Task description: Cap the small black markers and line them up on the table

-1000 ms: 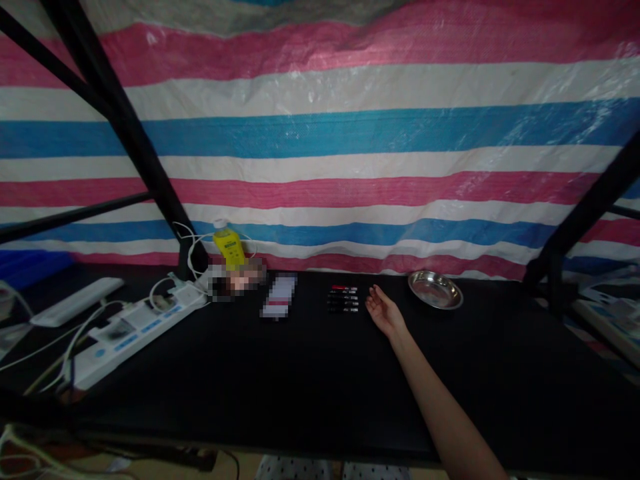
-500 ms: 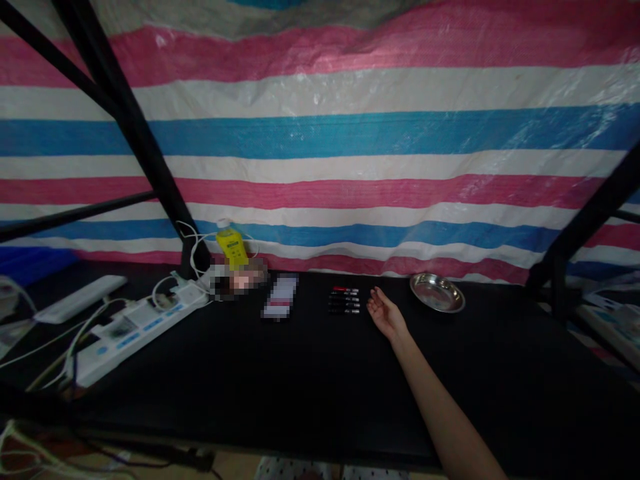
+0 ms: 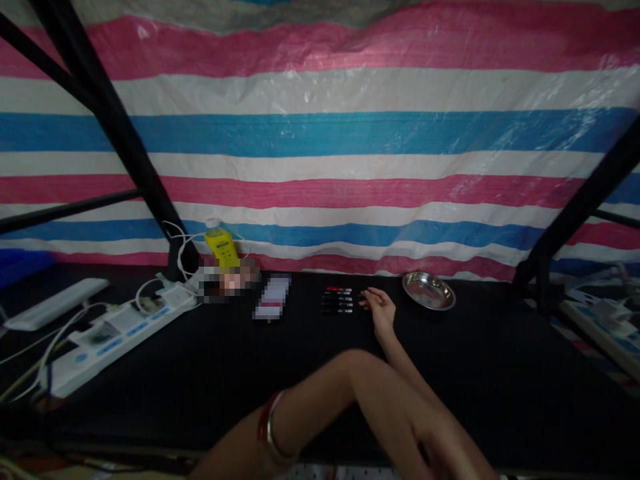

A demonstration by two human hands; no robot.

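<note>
My right hand (image 3: pixel 379 308) is over the black tabletop, just right of several pens (image 3: pixel 337 301) lying in a neat row. The pen at the back is red and the others are dark. Its fingers are bent together toward the thumb, with a small dark spot at the tips that I cannot make out. My left hand (image 3: pixel 395 407) is large and blurred in the foreground, bent at the wrist and lying across my right forearm. Its fingertips are smeared and partly hidden. A reddish-brown and silver bracelet (image 3: pixel 270 427) circles the left wrist.
A round steel dish (image 3: pixel 429 291) stands right of my right hand. To the left are a pixelated phone (image 3: pixel 273 298), a yellow bottle (image 3: pixel 221 247) and a white power strip (image 3: pixel 120 343) with cables. Black frame posts (image 3: pixel 125 147) flank the table before a striped sheet (image 3: pixel 320 133).
My left hand has come into view from below and reached across my right forearm. The fingers of my right hand have curled inward and turned over. The view has shifted slightly.
</note>
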